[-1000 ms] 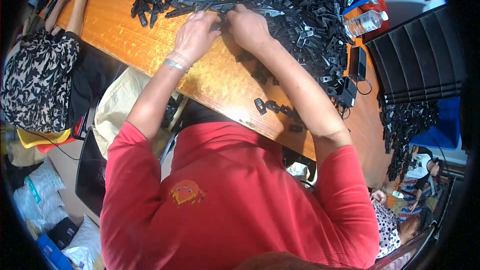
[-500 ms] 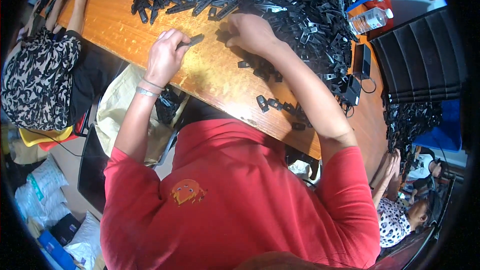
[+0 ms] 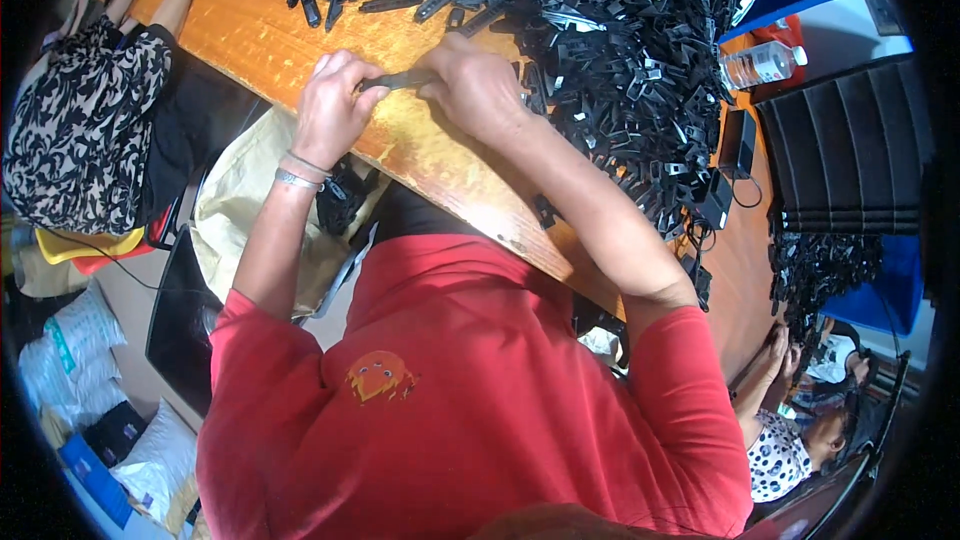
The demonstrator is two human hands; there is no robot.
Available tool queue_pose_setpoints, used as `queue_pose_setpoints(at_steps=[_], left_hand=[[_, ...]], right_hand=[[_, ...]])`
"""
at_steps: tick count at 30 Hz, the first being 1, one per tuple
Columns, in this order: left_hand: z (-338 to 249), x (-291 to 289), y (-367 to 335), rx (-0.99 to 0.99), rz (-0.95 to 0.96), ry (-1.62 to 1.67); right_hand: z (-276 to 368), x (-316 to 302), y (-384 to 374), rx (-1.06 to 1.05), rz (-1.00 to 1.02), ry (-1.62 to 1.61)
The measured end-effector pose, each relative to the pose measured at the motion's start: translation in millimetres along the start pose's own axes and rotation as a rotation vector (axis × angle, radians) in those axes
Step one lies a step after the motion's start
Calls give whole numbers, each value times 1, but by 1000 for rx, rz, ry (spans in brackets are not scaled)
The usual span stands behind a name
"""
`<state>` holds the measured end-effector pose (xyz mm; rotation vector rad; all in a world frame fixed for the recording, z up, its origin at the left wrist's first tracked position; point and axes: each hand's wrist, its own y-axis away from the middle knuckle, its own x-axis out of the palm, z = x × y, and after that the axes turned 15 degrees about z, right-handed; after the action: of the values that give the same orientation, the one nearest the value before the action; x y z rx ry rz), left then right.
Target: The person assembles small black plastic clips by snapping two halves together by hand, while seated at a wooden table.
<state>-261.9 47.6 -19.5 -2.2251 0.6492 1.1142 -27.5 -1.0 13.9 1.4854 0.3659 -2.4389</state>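
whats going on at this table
A person in a red shirt holds one slim black plastic part between both hands, left hand and right hand, just above the wooden table. A big pile of similar black parts lies beyond the hands. Another person's patterned sleeve shows at the left.

A single head-worn fisheye view looks steeply down, close over the wooden bench (image 3: 250, 30), edges bending toward the rim.
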Motion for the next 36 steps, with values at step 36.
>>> queue_pose_setpoints(at_steps=[36], left_hand=[[21,0,-96,-82,-22,-297]], right_hand=[[-10,-7,7,113,151,347]])
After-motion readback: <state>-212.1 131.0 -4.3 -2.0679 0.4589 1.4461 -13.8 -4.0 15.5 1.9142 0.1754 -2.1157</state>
